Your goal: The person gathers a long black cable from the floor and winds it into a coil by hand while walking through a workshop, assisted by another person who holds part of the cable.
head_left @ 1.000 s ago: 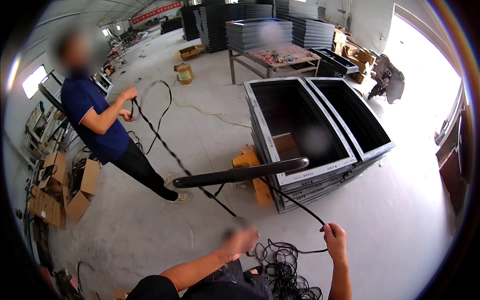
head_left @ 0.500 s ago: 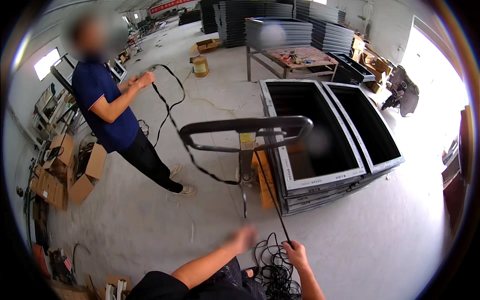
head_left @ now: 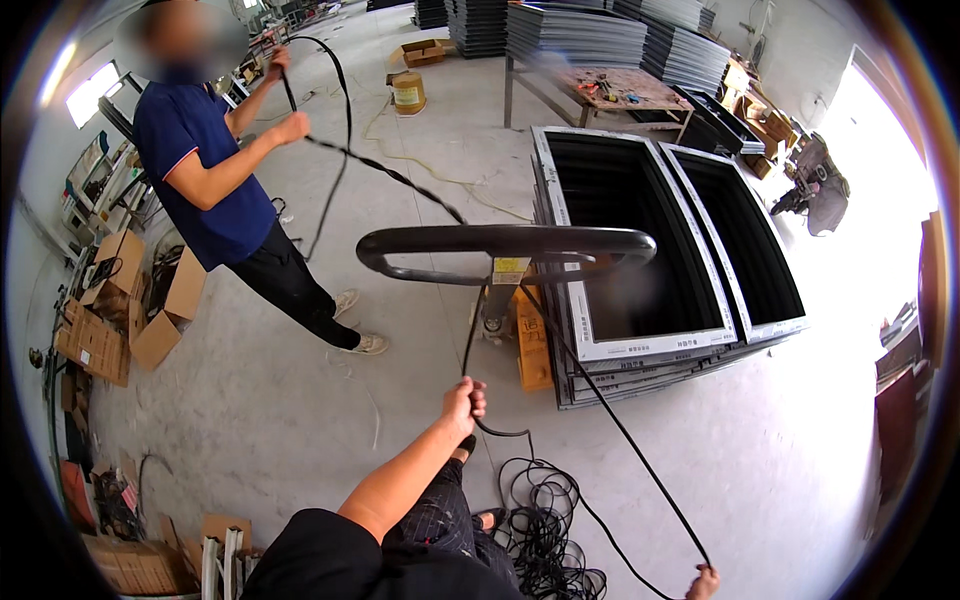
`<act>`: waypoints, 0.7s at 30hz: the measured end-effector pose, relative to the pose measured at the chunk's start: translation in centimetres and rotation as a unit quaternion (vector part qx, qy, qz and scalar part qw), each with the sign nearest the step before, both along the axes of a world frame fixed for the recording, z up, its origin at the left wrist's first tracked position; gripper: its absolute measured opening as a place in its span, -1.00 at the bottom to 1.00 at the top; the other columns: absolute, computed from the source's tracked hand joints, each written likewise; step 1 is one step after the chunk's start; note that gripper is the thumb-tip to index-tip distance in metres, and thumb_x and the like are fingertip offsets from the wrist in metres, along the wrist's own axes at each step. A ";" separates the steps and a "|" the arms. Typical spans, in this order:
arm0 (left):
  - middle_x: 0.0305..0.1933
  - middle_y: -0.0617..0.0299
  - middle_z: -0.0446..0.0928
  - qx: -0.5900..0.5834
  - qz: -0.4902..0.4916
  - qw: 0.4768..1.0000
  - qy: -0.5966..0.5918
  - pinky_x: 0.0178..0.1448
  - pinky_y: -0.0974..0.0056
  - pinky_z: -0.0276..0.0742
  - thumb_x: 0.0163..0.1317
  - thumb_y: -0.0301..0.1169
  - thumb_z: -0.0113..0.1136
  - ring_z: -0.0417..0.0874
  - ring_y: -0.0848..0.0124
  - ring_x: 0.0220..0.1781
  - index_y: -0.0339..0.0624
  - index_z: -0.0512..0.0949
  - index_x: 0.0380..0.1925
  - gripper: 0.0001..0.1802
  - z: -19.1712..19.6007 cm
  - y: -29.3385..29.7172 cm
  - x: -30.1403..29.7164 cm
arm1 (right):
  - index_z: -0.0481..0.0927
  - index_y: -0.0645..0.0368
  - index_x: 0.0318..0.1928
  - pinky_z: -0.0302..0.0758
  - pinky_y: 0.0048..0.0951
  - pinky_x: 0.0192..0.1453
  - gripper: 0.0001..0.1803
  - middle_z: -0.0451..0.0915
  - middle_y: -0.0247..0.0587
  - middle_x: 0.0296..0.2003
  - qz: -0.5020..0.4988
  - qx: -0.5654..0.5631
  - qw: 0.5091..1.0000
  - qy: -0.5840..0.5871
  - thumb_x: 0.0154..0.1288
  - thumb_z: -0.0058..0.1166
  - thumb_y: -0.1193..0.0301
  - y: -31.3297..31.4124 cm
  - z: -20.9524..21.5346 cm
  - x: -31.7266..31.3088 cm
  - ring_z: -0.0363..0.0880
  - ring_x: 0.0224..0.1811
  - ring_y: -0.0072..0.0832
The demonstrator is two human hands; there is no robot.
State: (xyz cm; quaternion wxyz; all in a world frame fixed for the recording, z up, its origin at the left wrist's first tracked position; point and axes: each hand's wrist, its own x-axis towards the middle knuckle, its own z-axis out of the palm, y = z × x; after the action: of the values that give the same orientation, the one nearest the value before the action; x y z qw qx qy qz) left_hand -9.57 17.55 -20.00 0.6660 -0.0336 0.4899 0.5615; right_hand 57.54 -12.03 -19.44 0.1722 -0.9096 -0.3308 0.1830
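My left hand (head_left: 462, 402) is closed around a thin black cord (head_left: 468, 345) below the handle of a pallet truck. Low at the right, my right hand (head_left: 703, 582) grips another run of the cord, stretched tight up to the handle post. A tangled coil (head_left: 550, 530) of the same cord lies on the floor by my feet. The black loop handle (head_left: 505, 240) stands in front of me. Past it, a co-worker (head_left: 205, 170) in a navy shirt holds a twisted black length (head_left: 395, 175) of the cord in both hands, running toward the handle.
Stacked dark window frames (head_left: 655, 349) stand on the right beside the truck's orange part (head_left: 533, 345). Behind them is a workbench (head_left: 640, 92) with tools, near tall stacks of panels (head_left: 575, 40). Open cardboard boxes (head_left: 170, 310) sit at the left, and a yellow bucket (head_left: 407, 93) farther back.
My left hand has risen and taken hold of the cord. My right hand has pulled its run down and right. The co-worker's hands have moved apart, lifting and tightening the twisted length.
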 end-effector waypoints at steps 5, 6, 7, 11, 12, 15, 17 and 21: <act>-0.71 0.39 0.24 -0.050 0.028 0.978 0.203 -0.72 0.46 0.05 0.32 -0.14 -0.13 0.19 0.56 -0.75 -0.12 0.35 -0.52 -0.67 -5.4 -2.9 -5.0 | 0.59 0.13 -0.14 -0.02 -0.57 -0.78 -0.66 0.12 -0.48 -0.79 0.035 0.086 0.995 0.031 0.19 -0.26 0.46 -4.1 4.4 7.4 0.01 -0.81 -0.67; -0.71 0.39 0.24 -0.072 0.033 0.972 0.222 -0.73 0.46 0.05 0.32 -0.13 -0.15 0.19 0.56 -0.75 -0.11 0.35 -0.53 -0.66 -6.7 -3.9 -6.0 | 0.58 0.17 -0.25 -0.03 -0.57 -0.79 -0.75 0.14 -0.49 -0.81 0.003 0.095 0.994 0.058 0.19 -0.19 0.42 -3.5 4.9 6.9 0.02 -0.83 -0.69; -0.71 0.39 0.24 -0.093 0.037 0.965 0.242 -0.73 0.46 0.04 0.33 -0.12 -0.17 0.19 0.56 -0.75 -0.10 0.35 -0.54 -0.64 -8.1 -5.0 -6.8 | 0.57 0.20 -0.36 -0.04 -0.57 -0.79 -0.79 0.16 -0.49 -0.83 -0.030 0.103 0.991 0.085 0.18 -0.12 0.38 -2.3 5.2 6.0 0.04 -0.85 -0.70; -0.70 0.37 0.25 -0.244 0.090 0.947 0.188 -0.72 0.39 0.06 0.30 -0.10 -0.16 0.19 0.53 -0.76 -0.07 0.35 -0.56 -0.64 -14.8 -12.9 -9.2 | 0.54 0.23 -0.45 -0.12 -0.57 -0.85 -0.75 0.10 -0.52 -0.87 -0.027 0.114 0.982 0.146 0.21 -0.08 0.32 1.5 6.7 0.0 -0.01 -0.92 -0.71; -0.69 0.35 0.28 -0.299 0.134 0.934 0.144 -0.72 0.36 0.08 0.29 -0.09 -0.15 0.20 0.50 -0.76 -0.06 0.35 -0.57 -0.64 -16.8 -15.4 -9.8 | 0.54 0.23 -0.44 -0.13 -0.57 -0.86 -0.75 0.09 -0.52 -0.88 -0.050 0.097 0.980 0.165 0.22 -0.09 0.33 2.2 7.1 -1.0 -0.02 -0.92 -0.70; -0.54 0.27 0.39 -0.380 0.244 0.863 0.225 -0.61 0.28 0.23 0.26 -0.14 -0.13 0.33 0.39 -0.64 -0.10 0.43 -0.47 -0.70 -20.7 -25.5 -14.2 | 0.55 0.23 -0.42 -0.14 -0.57 -0.86 -0.74 0.08 -0.52 -0.88 -0.018 0.109 0.980 0.165 0.24 -0.10 0.31 3.3 8.0 -2.0 -0.03 -0.93 -0.70; -0.47 0.24 0.43 -0.378 0.292 0.845 0.240 -0.56 0.25 0.29 0.25 -0.17 -0.12 0.38 0.36 -0.57 -0.12 0.46 -0.42 -0.71 -22.2 -31.0 -17.8 | 0.51 0.19 -0.38 -0.16 -0.57 -0.87 -0.75 0.06 -0.54 -0.88 -0.064 0.101 0.967 0.227 0.26 -0.11 0.27 3.4 8.2 -0.6 -0.05 -0.93 -0.71; -0.38 0.23 0.44 -0.338 0.371 0.838 0.213 -0.47 0.25 0.34 0.23 -0.22 -0.13 0.41 0.36 -0.46 -0.17 0.49 -0.36 -0.72 -22.3 -36.4 -21.0 | 0.48 0.13 -0.35 -0.28 -0.61 -0.87 -0.74 -0.03 -0.58 -0.88 -0.129 0.126 0.953 0.241 0.26 -0.13 0.21 1.0 7.0 4.4 -0.15 -0.93 -0.74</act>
State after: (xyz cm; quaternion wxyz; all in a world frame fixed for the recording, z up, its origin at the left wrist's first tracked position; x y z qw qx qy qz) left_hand -30.60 -18.88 -42.28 0.2343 -0.3148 0.7301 0.5595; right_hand 61.90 -11.07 -12.41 0.3826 -0.8442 -0.1795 0.3298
